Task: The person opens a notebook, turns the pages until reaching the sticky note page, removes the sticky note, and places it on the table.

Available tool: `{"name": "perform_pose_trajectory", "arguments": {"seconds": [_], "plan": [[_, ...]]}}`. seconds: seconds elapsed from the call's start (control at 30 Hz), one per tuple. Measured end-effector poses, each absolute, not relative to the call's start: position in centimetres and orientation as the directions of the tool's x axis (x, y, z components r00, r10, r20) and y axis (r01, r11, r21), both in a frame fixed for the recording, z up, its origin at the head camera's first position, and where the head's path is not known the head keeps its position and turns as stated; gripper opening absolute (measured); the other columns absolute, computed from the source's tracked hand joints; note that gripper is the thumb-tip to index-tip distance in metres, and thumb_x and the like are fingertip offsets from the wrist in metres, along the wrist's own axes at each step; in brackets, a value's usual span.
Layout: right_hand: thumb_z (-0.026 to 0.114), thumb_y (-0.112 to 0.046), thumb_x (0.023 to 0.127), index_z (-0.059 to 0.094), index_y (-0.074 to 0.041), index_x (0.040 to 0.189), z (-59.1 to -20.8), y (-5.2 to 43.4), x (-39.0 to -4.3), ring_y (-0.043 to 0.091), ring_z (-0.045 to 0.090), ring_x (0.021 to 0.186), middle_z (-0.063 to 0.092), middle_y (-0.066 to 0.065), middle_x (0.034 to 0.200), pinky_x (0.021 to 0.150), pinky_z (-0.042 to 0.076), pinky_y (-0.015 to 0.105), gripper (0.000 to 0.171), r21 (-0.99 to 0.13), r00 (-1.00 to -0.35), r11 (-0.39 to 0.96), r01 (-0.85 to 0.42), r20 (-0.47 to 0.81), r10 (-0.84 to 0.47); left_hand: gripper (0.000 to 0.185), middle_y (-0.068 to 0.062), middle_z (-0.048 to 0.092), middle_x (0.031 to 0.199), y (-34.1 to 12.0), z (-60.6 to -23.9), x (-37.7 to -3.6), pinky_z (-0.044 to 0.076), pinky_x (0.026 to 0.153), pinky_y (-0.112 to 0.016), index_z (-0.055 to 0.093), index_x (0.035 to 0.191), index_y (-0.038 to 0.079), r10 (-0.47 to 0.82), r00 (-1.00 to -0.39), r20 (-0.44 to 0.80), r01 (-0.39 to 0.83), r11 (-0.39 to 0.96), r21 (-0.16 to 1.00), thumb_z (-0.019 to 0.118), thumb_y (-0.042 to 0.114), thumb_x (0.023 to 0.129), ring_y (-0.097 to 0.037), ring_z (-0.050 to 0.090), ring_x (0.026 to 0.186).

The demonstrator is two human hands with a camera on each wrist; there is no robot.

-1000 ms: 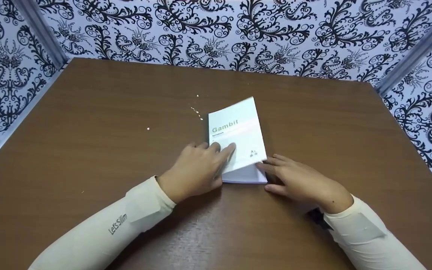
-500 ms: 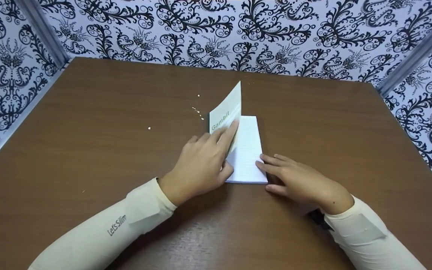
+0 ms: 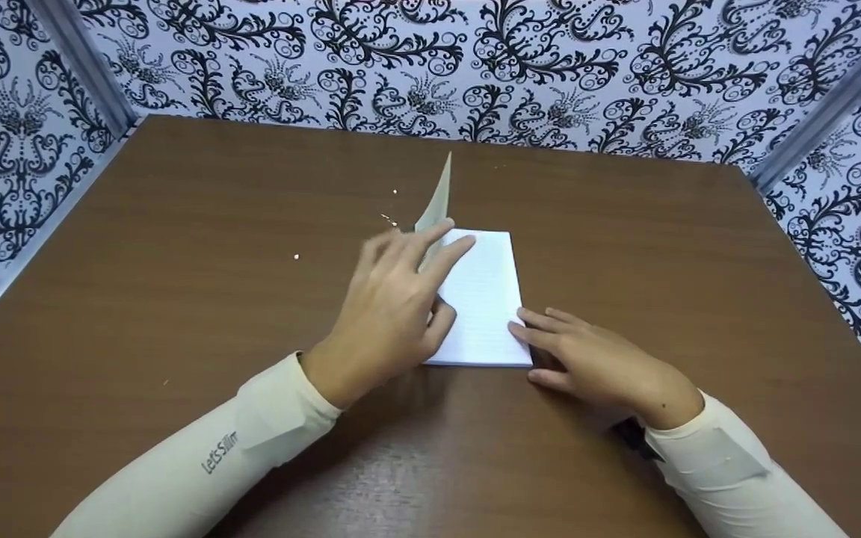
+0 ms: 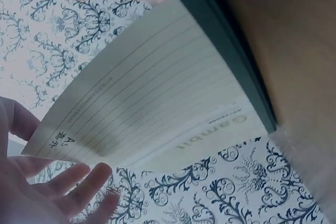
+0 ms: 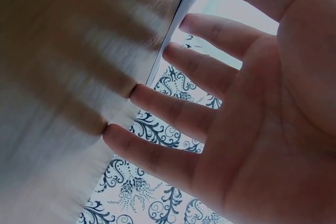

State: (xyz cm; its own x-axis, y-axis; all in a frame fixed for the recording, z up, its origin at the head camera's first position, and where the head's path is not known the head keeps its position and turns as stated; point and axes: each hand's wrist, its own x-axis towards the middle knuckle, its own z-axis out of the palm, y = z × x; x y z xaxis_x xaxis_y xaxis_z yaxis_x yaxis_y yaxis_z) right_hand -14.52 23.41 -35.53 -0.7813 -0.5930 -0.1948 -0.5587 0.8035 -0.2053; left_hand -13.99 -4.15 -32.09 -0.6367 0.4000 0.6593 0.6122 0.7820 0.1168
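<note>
A white notebook lies on the brown table, its ruled page (image 3: 484,299) facing up in the head view. Its front cover (image 3: 438,200) stands nearly upright along the left side. "Gambit" lettering and ruled lines show on the cover (image 4: 142,82) in the left wrist view, beside a dark green spine (image 4: 228,56). My left hand (image 3: 393,299) is at the cover with fingers extended and spread, touching its free edge. My right hand (image 3: 599,359) rests at the notebook's lower right edge, fingers spread and fairly straight, two fingertips over the page margin.
The brown table (image 3: 176,299) extends around the notebook. Small white specks (image 3: 392,220) lie on it beyond and left of the notebook. A patterned black-and-white wall (image 3: 415,75) borders the far edge and both sides.
The notebook's cover has swung up and leftward from over the pages, baring the ruled page. My left hand has shifted slightly left and away with it. My right hand has stayed in place.
</note>
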Motion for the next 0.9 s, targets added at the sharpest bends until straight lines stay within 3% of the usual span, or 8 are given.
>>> {"name": "perform_pose_trajectory", "arguments": {"seconds": [0.13, 0.3, 0.47, 0.73, 0.9], "plan": [[0.064, -0.034, 0.097, 0.045, -0.017, 0.151, -35.5, 23.3, -14.5, 0.046, 0.035, 0.145, 0.037, 0.010, 0.160, 0.110, 0.035, 0.063, 0.060, -0.203, -0.786, 0.810, -0.550, -0.201, -0.584, 0.046, -0.011, 0.060, 0.139, -4.7, -31.5, -14.1, 0.031, 0.111, -0.058, 0.065, 0.129, 0.015, 0.402, -0.582, 0.707, 0.599, 0.800, 0.038, 0.058, 0.013, 0.083, -0.031, 0.054, 0.129], [0.063, -0.036, 0.097, 0.044, -0.019, 0.152, -35.4, 23.3, -14.4, 0.045, 0.033, 0.146, 0.036, 0.009, 0.161, 0.109, 0.035, 0.065, 0.060, -0.200, -0.793, 0.821, -0.535, -0.216, -0.570, 0.039, -0.014, 0.059, 0.140, -5.4, -31.0, -14.3, 0.031, 0.113, -0.058, 0.070, 0.118, 0.013, 0.425, -0.517, 0.743, 0.617, 0.787, -0.021, 0.058, 0.006, 0.082, -0.033, 0.052, 0.132], [0.064, -0.035, 0.097, 0.044, -0.017, 0.151, -35.5, 23.2, -14.4, 0.047, 0.034, 0.145, 0.037, 0.010, 0.161, 0.110, 0.035, 0.064, 0.060, -0.200, -0.790, 0.816, -0.542, -0.209, -0.576, 0.032, -0.013, 0.059, 0.141, -5.8, -30.6, -14.5, 0.029, 0.117, -0.055, 0.073, 0.111, 0.013, 0.483, -0.467, 0.740, 0.630, 0.770, -0.104, 0.053, 0.003, 0.088, -0.033, 0.050, 0.136], [0.063, -0.037, 0.097, 0.042, -0.019, 0.153, -35.5, 23.0, -14.4, 0.044, 0.031, 0.148, 0.033, 0.007, 0.163, 0.112, 0.033, 0.064, 0.062, -0.196, -0.798, 0.833, -0.518, -0.241, -0.553, 0.024, -0.011, 0.063, 0.138, -6.1, -30.4, -14.4, 0.027, 0.120, -0.053, 0.076, 0.104, 0.012, 0.569, -0.455, 0.685, 0.590, 0.769, -0.246, 0.062, 0.000, 0.089, -0.031, 0.053, 0.134], [0.062, -0.037, 0.098, 0.041, -0.020, 0.153, -35.4, 23.0, -14.3, 0.045, 0.030, 0.148, 0.033, 0.007, 0.163, 0.112, 0.032, 0.065, 0.062, -0.203, -0.799, 0.836, -0.510, -0.248, -0.548, 0.020, -0.009, 0.070, 0.127, -6.0, -30.6, -14.2, 0.030, 0.119, -0.052, 0.078, 0.095, 0.012, 0.621, -0.463, 0.632, 0.555, 0.759, -0.339, 0.066, -0.003, 0.087, -0.029, 0.059, 0.126]]}}
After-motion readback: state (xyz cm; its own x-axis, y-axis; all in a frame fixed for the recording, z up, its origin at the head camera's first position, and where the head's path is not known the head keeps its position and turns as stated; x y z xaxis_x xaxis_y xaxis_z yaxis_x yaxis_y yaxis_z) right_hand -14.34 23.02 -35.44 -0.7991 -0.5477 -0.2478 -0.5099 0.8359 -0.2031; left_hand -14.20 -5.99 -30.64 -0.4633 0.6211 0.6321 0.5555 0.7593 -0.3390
